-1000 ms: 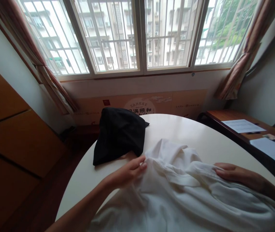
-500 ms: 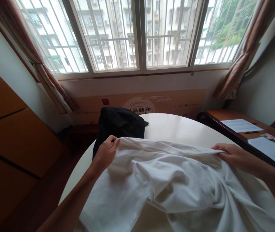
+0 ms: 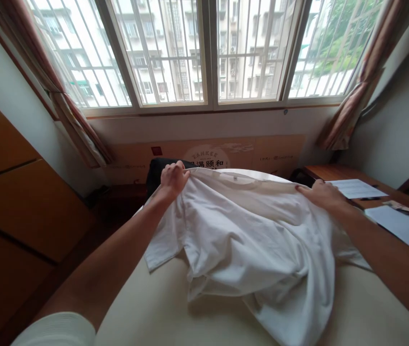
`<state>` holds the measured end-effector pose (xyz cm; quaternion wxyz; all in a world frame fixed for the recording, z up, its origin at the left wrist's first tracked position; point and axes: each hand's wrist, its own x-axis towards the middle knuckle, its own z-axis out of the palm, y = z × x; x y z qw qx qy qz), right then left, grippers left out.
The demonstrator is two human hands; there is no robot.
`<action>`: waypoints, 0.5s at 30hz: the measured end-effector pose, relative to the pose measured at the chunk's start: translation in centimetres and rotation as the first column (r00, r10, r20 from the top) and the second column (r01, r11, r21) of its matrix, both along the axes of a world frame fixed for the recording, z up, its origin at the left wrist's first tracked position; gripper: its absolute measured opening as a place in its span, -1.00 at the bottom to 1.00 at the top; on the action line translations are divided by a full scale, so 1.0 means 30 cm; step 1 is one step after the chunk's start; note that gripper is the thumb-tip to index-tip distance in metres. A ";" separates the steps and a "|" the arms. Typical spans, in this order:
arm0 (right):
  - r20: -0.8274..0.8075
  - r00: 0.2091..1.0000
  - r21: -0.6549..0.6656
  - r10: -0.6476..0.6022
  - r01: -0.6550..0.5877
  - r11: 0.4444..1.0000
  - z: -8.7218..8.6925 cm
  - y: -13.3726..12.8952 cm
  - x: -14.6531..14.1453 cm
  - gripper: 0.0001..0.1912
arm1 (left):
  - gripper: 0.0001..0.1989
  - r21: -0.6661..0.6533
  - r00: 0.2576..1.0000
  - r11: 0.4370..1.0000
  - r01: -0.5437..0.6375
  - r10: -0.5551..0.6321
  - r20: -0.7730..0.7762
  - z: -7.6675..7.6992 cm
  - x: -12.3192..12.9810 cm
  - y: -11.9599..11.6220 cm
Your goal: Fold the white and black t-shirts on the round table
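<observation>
A white T-shirt (image 3: 240, 240) hangs between my two hands over the round white table (image 3: 147, 307), its lower part in loose folds. My left hand (image 3: 174, 179) is closed on the shirt's left shoulder area. My right hand (image 3: 319, 193) pinches the opposite shoulder. Between them the neckline runs along the top, with a small label visible inside the collar. Short sleeves drop below each hand. Behind my left hand and the shirt lies a black cloth item (image 3: 156, 173), mostly hidden.
At the right, a wooden desk (image 3: 319, 172) holds paper sheets (image 3: 402, 223) and a pen (image 3: 370, 198). A barred window (image 3: 210, 57) with tied curtains (image 3: 348, 117) is ahead. Printed cardboard (image 3: 276, 151) stands under it. A wooden cabinet (image 3: 20, 202) is at the left.
Both hands have moved forward and up, carrying the T-shirt away from me over the table. The shirt now covers more of the black cloth, and its collar and sleeves show.
</observation>
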<state>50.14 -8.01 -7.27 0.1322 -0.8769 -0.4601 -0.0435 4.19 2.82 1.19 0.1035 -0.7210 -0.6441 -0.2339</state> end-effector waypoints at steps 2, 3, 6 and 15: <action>0.084 0.996 0.052 0.028 -0.032 0.998 0.011 -0.006 -0.095 -0.42 | -0.73 0.038 0.998 0.998 0.051 -0.050 -0.040 -0.005 0.059 -0.067; 0.102 0.989 0.097 0.108 -0.118 0.988 0.017 -0.035 -0.146 -0.52 | -0.75 0.015 0.989 0.990 0.142 -0.141 -0.037 -0.015 0.077 -0.135; -0.097 0.815 0.162 0.571 -0.553 0.817 0.035 -0.220 -0.304 -0.77 | -0.85 -0.310 0.747 0.692 0.652 -0.657 0.104 -0.072 0.079 -0.419; -0.361 0.426 0.130 0.830 -0.858 0.497 -0.062 -0.731 -0.580 -0.85 | -0.90 -0.490 0.685 0.558 0.670 -0.718 0.119 -0.218 -0.045 -0.690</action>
